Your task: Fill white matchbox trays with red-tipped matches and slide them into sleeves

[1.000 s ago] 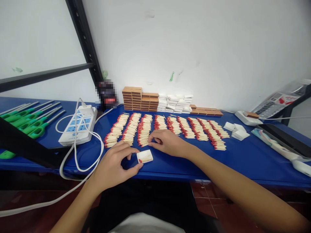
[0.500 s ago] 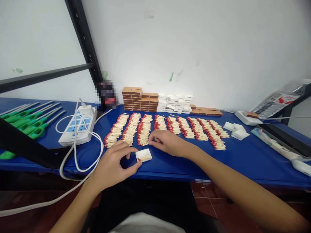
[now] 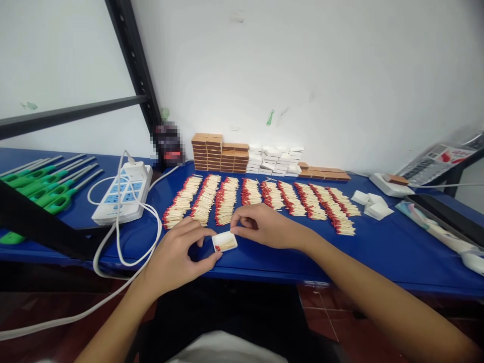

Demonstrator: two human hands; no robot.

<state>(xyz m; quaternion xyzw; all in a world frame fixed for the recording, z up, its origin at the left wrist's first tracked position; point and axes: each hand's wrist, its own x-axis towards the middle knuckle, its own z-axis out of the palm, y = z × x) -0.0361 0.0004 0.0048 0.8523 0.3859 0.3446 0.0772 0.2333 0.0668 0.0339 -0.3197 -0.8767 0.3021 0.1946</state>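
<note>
Between thumb and forefinger, my left hand (image 3: 179, 254) grips a small white matchbox tray (image 3: 228, 237) by its left end. A few red-tipped matches (image 3: 226, 245) lie inside it, heads to the left. My right hand (image 3: 260, 224) has its thumb and forefinger pinched together at the tray's upper right corner. Whatever that pinch holds is too small to make out. Just beyond both hands, several long rows of loose matches (image 3: 227, 201) are spread side by side on the blue table (image 3: 264, 264).
Stacked brown matchbox sleeves (image 3: 219, 156) and white trays (image 3: 274, 160) stand along the wall. At left are a white power strip (image 3: 126, 196), looping cables and green-handled lighters (image 3: 56, 194). Several white trays (image 3: 374, 204) lie at right, near a long black object (image 3: 446, 209).
My right hand has moved from the near end of a match row to the tray's upper right corner. My left hand keeps its grip on the tray.
</note>
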